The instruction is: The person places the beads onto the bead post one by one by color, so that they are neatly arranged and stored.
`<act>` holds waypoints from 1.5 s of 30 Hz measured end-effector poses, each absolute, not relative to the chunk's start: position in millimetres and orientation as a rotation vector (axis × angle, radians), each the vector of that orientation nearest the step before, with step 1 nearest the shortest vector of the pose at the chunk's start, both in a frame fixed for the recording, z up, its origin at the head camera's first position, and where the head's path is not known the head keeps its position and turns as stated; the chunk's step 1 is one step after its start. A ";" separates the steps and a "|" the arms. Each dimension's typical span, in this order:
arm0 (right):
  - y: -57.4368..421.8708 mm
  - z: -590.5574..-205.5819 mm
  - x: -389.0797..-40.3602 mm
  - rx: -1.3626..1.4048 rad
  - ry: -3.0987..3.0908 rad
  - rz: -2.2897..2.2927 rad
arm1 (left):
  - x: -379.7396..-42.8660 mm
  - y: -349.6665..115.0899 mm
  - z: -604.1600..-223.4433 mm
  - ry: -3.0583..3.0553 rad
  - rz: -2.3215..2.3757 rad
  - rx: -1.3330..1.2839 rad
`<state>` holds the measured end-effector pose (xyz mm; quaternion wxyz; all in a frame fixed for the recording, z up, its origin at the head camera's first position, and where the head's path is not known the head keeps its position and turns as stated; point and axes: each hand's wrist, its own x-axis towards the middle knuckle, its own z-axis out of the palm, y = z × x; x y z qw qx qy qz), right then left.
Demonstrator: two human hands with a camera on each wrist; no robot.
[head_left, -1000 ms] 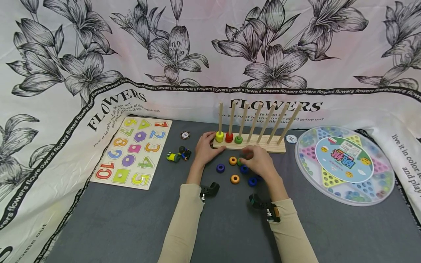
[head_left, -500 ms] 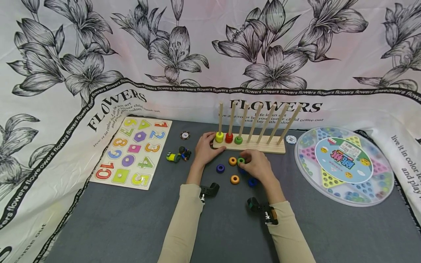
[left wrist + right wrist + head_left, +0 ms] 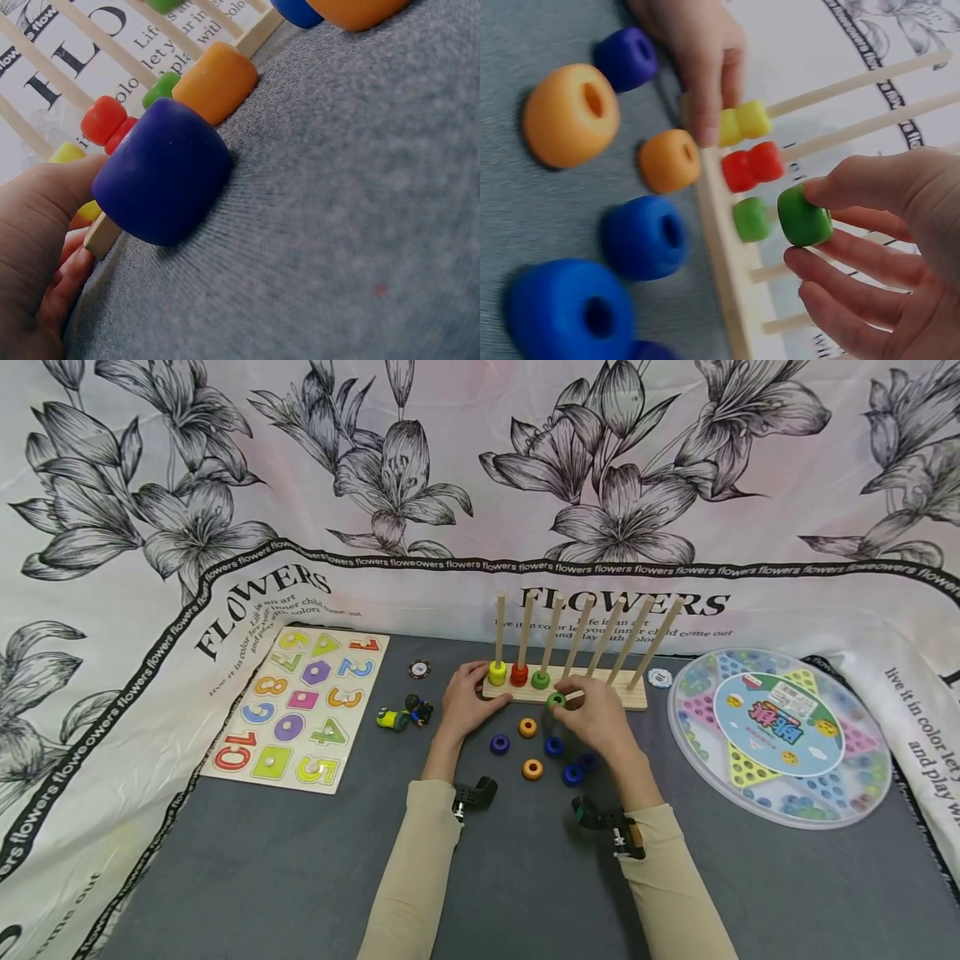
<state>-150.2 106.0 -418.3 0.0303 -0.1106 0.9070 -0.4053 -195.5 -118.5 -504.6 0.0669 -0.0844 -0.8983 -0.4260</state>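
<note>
My right hand (image 3: 597,720) pinches a green bead (image 3: 801,217) between thumb and fingers, just in front of the wooden peg rack (image 3: 632,697). My left hand (image 3: 467,703) grips the left end of the rack's base, thumb at the front and fingers behind. Yellow beads (image 3: 744,122) sit on the first peg, red beads (image 3: 751,166) on the second, and a single green bead (image 3: 751,219) on the third. Before the rack lie orange beads (image 3: 528,727) and several blue beads (image 3: 553,746), one dark blue bead (image 3: 161,172) close to my left thumb.
A number and shape puzzle board (image 3: 296,710) lies to the left. Two small toy figures (image 3: 405,713) and a dark poker chip (image 3: 419,669) sit beside it. On the right rest a round game board (image 3: 780,735) and a white chip (image 3: 660,678). Floral cloth (image 3: 405,493) hangs behind.
My right hand has taken up the green bead from the table and carried it up toward the rack. My left hand has stayed on the base.
</note>
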 end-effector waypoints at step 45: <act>70.5 -321.5 -183.5 -0.515 3.418 -1.741 | -197.0 -119.2 -505.0 -2.719 -1.252 -0.240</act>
